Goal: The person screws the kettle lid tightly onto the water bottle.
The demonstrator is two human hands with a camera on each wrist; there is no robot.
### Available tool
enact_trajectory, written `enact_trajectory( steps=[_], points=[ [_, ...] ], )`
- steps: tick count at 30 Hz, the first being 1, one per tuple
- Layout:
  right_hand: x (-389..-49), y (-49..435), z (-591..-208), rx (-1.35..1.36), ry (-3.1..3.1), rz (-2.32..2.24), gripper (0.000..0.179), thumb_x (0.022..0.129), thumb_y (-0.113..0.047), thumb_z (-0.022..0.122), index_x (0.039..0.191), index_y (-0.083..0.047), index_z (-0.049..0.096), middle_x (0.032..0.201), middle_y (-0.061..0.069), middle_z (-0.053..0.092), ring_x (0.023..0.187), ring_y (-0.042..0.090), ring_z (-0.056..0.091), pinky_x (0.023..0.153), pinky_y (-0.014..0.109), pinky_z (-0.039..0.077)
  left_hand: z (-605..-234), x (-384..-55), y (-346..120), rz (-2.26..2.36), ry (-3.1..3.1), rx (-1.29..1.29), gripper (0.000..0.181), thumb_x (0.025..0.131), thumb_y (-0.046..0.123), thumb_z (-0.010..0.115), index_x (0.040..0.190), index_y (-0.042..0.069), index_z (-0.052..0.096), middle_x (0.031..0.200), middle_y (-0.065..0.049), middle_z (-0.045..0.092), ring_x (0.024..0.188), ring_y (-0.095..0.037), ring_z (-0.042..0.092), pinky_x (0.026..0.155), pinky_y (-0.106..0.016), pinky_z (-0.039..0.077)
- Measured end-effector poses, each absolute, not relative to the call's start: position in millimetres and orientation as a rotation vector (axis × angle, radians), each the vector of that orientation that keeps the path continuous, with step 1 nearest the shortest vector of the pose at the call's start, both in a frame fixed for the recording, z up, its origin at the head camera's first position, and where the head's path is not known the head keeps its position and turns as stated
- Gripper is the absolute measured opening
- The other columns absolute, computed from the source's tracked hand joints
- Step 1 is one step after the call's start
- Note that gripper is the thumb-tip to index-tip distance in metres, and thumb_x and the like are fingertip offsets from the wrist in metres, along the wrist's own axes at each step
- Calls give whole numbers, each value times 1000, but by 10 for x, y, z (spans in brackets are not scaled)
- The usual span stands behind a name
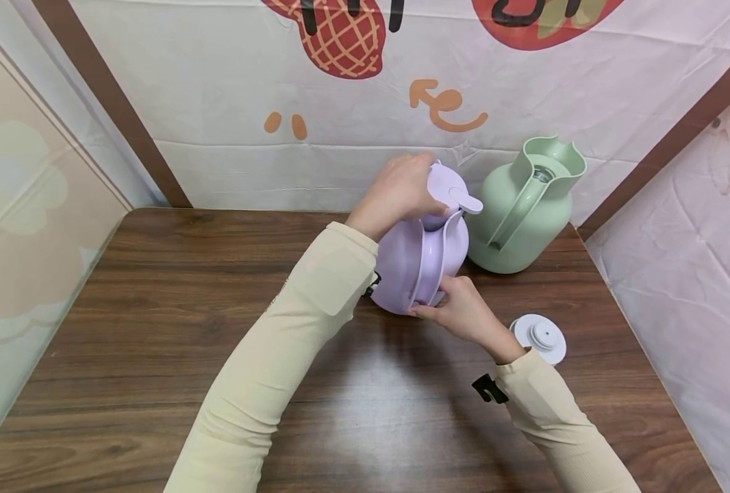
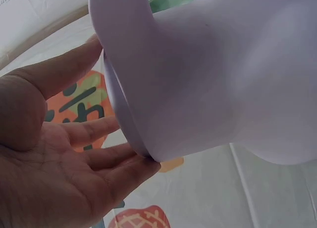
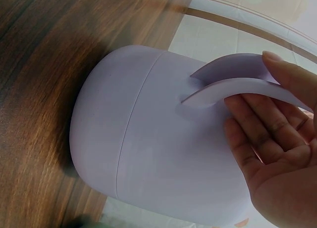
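Observation:
A lilac thermos jug (image 1: 396, 257) stands toward the back of the wooden table, its handle (image 1: 431, 263) facing the person. My left hand (image 1: 400, 186) grips the lilac lid (image 1: 444, 185) at the jug's mouth; the lid's lever points right. In the left wrist view, the thumb and fingertips (image 2: 143, 171) are spread around the rim. Low down, my right hand (image 1: 463, 308) holds the jug handle. The right wrist view shows the thumb on the handle (image 3: 247, 87) and the other fingers under it, beside the jug's body.
A green thermos jug (image 1: 519, 212) with an uncovered mouth stands just right of the lilac one. A round white stopper (image 1: 540, 337) lies on the table (image 1: 174, 329) beyond the right wrist. A printed cloth (image 1: 235, 171) hangs behind, with more cloth on both sides.

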State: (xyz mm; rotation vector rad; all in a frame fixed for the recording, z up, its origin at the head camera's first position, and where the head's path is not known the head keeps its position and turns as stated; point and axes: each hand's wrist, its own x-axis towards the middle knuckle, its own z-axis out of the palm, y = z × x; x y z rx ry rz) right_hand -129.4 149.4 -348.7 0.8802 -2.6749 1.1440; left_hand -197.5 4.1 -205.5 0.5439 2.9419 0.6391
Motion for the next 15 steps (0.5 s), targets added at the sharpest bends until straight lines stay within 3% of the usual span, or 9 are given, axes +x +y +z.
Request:
enact_trajectory(
  steps=[9,15],
  points=[
    [-1295,1501,-3489,916,-2648,1118,29,67,-9,80,90,-2,64,81,6,68,74,18,63,63,34,49,-2075,-1935,91,655,2965,368,70,72,43,74,128,10,47,120,-9,48,113,-23,38,92,-31,34],
    [-1296,1501,-3488,915,-2653,1116,28,67,-9,79,91,-2,64,80,5,67,74,18,63,63,33,49,-2073,-1936,85,637,2982,408,65,72,41,74,123,10,50,114,-5,53,110,-22,40,91,-29,33]
  ],
)
